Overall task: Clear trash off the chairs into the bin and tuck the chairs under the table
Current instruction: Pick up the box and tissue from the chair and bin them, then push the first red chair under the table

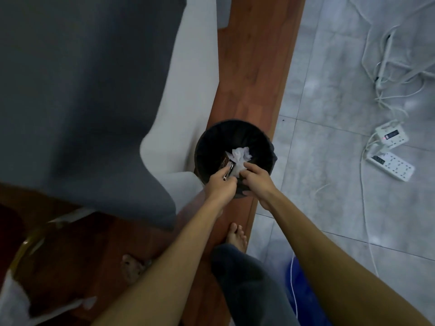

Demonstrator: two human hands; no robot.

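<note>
A round black bin [213,140] stands on a strip of wooden floor, right below me. Both my hands reach over its near rim. My left hand [220,185] pinches a shiny wrapper [227,170] above the bin's mouth. My right hand [255,176] holds a crumpled white tissue [240,158] that hangs inside the bin. No chair or table can be made out with certainty in this view.
A grey and white upholstered piece [98,90] fills the left, close to the bin. White power strips [390,164] and tangled cables [386,74] lie on the grey tiled floor to the right. My bare foot [236,236] stands just behind the bin.
</note>
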